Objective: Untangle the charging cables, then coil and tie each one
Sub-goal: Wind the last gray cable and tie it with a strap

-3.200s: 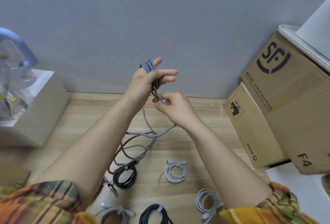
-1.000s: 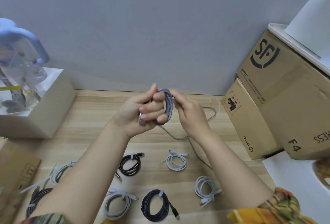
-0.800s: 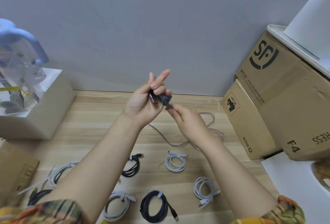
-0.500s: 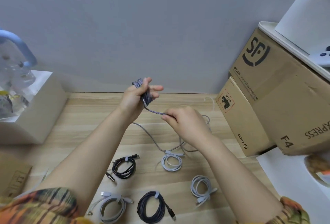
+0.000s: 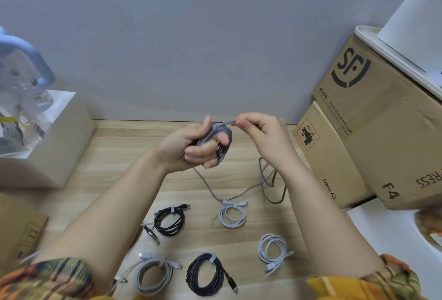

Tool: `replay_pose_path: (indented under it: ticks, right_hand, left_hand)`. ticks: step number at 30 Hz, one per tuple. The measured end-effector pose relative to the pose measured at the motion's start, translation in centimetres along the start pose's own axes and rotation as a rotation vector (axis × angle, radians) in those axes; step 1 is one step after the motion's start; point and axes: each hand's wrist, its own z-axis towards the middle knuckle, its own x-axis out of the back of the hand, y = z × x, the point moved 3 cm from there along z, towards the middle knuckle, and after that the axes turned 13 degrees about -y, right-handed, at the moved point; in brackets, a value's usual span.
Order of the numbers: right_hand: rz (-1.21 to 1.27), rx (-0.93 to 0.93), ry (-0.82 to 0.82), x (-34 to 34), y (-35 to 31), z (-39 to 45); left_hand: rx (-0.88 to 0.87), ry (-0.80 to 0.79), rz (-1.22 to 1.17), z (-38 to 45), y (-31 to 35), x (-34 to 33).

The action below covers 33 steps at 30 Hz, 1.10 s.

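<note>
Your left hand (image 5: 191, 144) grips the coiled grey braided charging cable (image 5: 216, 137) above the pale wooden surface (image 5: 119, 156). Your right hand (image 5: 260, 132) pinches its strand beside the coil; the loose tail trails down onto the surface.

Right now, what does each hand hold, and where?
Left hand grips the coiled grey braided cable around its loops; right hand pinches its free strand just above the coil.

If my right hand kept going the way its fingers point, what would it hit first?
Probably the braided cable coil wrapped round your left hand; the right hand points left toward it, pinching the cable's strand. Depth is unclear.
</note>
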Motion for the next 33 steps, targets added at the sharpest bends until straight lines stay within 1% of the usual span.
replay_pose_path:
  ticks: [2,3,4,5,7,8,9,11,14,15,16,18,20,24,26,27,28,30,31,33]
  right_hand:
    - [0.073,-0.047,-0.026,-0.7,0.7,0.2]
    - [0.079,-0.074,-0.053,-1.1,1.1,0.1]
    - [0.060,-0.104,-0.092,-1.5,1.5,0.0]
    - [0.015,-0.134,-0.137,-2.0,1.9,-0.2]
    - [-0.109,-0.163,-0.221,-2.7,2.2,-0.5]
    - [-0.173,-0.164,-0.252,-2.9,2.0,-0.6]
    - [-0.235,-0.167,-0.280,-2.9,1.9,-0.8]
    - [-0.337,-0.168,-0.351,-3.1,1.2,-0.9]
    - [-0.429,-0.136,-0.423,-4.0,0.1,-1.5]
    - [-0.446,-0.123,-0.424,-4.2,-0.3,-1.6]
    - [-0.465,-0.114,-0.417,-4.1,-0.6,-1.6]
    - [-0.488,-0.094,-0.380,-3.5,-1.1,-1.4]
    - [-0.472,-0.077,-0.341,-2.7,-1.3,-1.2]
    - [-0.478,-0.110,-0.316,-2.5,-1.7,-1.2]
    - [-0.447,-0.114,-0.254,-2.0,-2.0,-1.0]
    - [-0.418,-0.126,-0.213,-1.4,-2.0,-0.8]
    - [-0.390,-0.138,-0.183,-0.7,-2.1,-0.6]
    - [-0.354,-0.153,-0.170,0.4,-2.0,-0.2]
    - [-0.332,-0.153,-0.166,0.9,-2.0,-0.1]
    - [-0.291,-0.132,-0.160,1.3,-1.9,0.2]
  left_hand:
    - [-0.182,-0.098,-0.179,0.6,1.2,-0.4]
    - [-0.274,-0.097,-0.262,0.9,1.9,-0.6]
    - [-0.360,-0.031,-0.304,1.2,2.6,-0.7]
    - [-0.436,0.070,-0.319,1.5,3.1,-0.6]
    - [-0.539,0.347,-0.268,1.9,3.4,-0.2]
    - [-0.555,0.474,-0.217,2.0,3.4,0.0]
    - [-0.553,0.567,-0.175,2.3,3.2,0.1]
    - [-0.548,0.704,-0.122,2.4,2.8,0.6]
    - [-0.482,0.826,0.005,2.5,2.2,1.4]
    - [-0.412,0.850,0.101,2.5,1.9,1.6]
    - [-0.305,0.864,0.238,2.5,1.5,1.6]
    - [-0.073,0.851,0.511,2.3,0.8,1.7]
    - [0.078,0.836,0.656,2.0,0.6,1.7]
    - [0.234,0.809,0.908,2.2,1.5,1.4]
    - [0.319,0.811,1.003,2.1,1.7,1.5]
    - [0.375,0.789,1.047,1.8,1.7,1.6]
    - [0.436,0.738,1.070,1.4,1.7,1.4]
    - [0.518,0.623,1.008,0.8,1.5,0.8]
    - [0.525,0.574,0.925,0.6,1.5,0.5]
    - [0.437,0.451,0.677,0.3,1.4,0.1]
